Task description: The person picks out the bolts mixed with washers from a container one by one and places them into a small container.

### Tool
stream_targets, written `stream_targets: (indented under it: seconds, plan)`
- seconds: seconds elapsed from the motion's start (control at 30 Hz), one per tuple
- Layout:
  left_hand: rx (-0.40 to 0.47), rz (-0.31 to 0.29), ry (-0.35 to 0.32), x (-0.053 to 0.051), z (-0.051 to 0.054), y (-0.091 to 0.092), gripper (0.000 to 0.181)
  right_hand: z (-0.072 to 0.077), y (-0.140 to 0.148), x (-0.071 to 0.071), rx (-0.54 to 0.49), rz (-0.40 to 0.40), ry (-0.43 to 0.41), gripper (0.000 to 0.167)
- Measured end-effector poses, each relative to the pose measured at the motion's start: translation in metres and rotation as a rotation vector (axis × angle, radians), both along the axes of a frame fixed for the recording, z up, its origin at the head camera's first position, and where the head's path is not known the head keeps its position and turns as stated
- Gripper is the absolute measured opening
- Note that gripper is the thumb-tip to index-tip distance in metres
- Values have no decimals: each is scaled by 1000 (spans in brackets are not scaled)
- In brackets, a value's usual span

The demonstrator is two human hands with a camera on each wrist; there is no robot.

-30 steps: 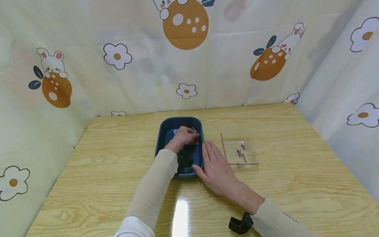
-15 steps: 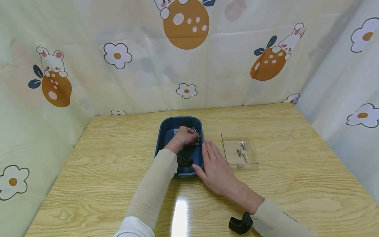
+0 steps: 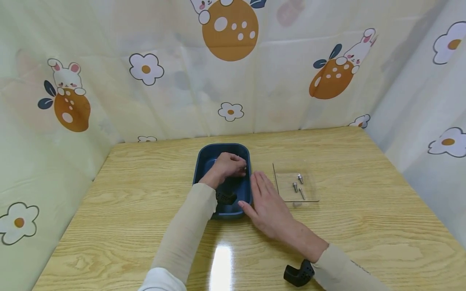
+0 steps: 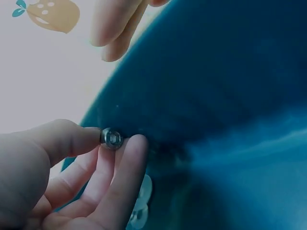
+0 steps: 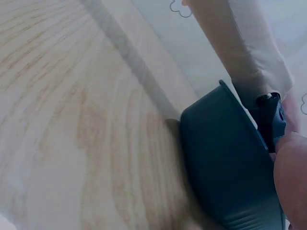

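Note:
Inside a dark blue plastic bin [image 3: 233, 215], my left hand [image 3: 229, 165] pinches a metal socket-head screw [image 4: 113, 138] between thumb and finger. The screw's head faces the left wrist camera; its shank is hidden. Beside these fingers in that view, pale round washer-like pieces [image 4: 145, 191] lie in the bin. Against the bin's right outer side rests my right hand [image 3: 271, 210], its fingers straight and its thumb near the front right rim. To the right of this hand, a clear shallow tray [image 3: 313, 201] holds three metal screws [image 3: 295, 187].
The bin and tray stand on a wood-grain table [image 3: 127, 194]. A patterned curtain [image 3: 182, 101] hangs along the table's back edge and both sides. Black wrist mounts [image 3: 299, 273] are worn on both forearms.
The left hand has risen slightly inside the bin and now covers the thin bright piece that showed beyond its fingers. The right hand keeps its place against the bin.

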State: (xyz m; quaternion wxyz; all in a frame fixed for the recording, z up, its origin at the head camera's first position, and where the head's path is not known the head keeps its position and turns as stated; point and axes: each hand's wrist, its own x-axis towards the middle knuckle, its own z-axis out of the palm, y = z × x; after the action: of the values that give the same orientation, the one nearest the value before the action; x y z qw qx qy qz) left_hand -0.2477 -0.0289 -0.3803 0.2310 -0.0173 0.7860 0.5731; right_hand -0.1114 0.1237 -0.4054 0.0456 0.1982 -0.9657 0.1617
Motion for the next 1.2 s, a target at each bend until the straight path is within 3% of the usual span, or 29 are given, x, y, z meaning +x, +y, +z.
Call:
stream_targets:
  seconds: [0.73,1.2]
  plan:
    - [259,30,12,0,26,8,28,12,34,-1,7,-72,-12,81]
    - [267,-72,26,8,27,43,26,13,69,3,-17,-136,9,80]
